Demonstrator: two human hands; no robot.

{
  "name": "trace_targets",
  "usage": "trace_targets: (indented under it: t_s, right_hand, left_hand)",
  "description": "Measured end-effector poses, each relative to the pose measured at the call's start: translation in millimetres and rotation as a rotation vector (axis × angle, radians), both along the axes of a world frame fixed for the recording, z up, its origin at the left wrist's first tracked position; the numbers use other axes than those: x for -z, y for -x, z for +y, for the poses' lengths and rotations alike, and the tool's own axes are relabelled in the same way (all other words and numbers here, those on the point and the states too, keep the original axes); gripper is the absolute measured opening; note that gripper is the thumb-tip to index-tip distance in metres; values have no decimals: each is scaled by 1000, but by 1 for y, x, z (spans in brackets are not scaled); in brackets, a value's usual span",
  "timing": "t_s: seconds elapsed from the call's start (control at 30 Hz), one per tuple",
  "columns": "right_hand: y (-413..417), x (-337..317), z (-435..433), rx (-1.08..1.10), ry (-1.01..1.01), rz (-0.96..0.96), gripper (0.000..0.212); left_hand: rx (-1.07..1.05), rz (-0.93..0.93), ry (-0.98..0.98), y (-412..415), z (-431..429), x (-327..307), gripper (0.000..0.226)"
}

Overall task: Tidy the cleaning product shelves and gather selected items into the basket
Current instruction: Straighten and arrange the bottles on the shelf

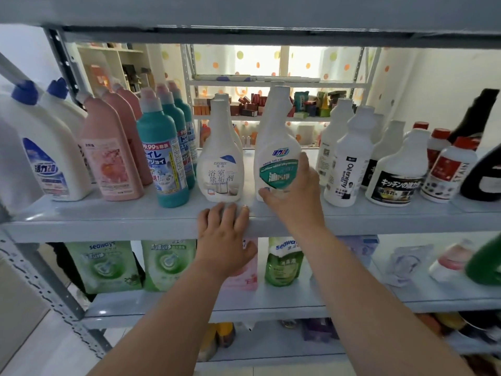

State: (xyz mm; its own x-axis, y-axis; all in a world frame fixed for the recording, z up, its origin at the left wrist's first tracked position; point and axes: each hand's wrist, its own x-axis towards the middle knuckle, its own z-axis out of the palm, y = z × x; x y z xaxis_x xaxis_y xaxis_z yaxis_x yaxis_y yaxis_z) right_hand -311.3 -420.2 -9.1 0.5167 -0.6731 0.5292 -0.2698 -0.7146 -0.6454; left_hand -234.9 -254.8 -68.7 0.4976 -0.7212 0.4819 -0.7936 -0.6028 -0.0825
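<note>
On the pale blue shelf [135,215] at chest height stand rows of cleaner bottles. My right hand [294,194] grips the lower body of a white bottle with a green label [275,131], which stands upright at the shelf's middle. My left hand [225,237] rests flat on the shelf's front edge, fingers straight, just below a white bathroom cleaner bottle [221,158]. No basket is in view.
Left of centre stand teal bottles [162,156], pink bottles [111,150] and blue-capped white bottles [46,147]. To the right are an "Oil enemy" bottle [348,164], a black-labelled bottle [398,169] and red-capped bottles [450,169]. Green refill pouches [103,264] fill the shelf below.
</note>
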Motion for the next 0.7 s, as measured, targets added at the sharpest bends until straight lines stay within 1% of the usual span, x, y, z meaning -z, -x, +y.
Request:
trace_targets:
  t_s: [0.13,0.2,0.27,0.37,0.47,0.53,0.63,0.7]
  right_hand:
    - [48,40,5,-31,241,277,77]
    - [70,52,-1,-77,421,320,59]
    - [89,58,-11,-107,514,295,48]
    - [114,59,-31,-99,524,260,43]
    - [136,55,-58,-71,468,251,40]
    - [150,53,-76,-61,459,253,40]
    - [167,57,-102,-38,529,224,41]
    - [176,59,-120,-13,540,188,39]
  left_hand:
    - [-3,-25,12,-3,0,4,78]
    - [-8,-38,26,-5,-2,6,78]
    - [-9,-33,46,-5,-3,7,78]
    - [8,-67,87,-6,-4,12,75]
    - [6,-76,142,-7,-6,14,73]
    - [-17,-45,158,-3,-10,13,74]
    - [-81,10,164,6,-16,11,79]
    - [-132,24,148,15,-18,6,80]
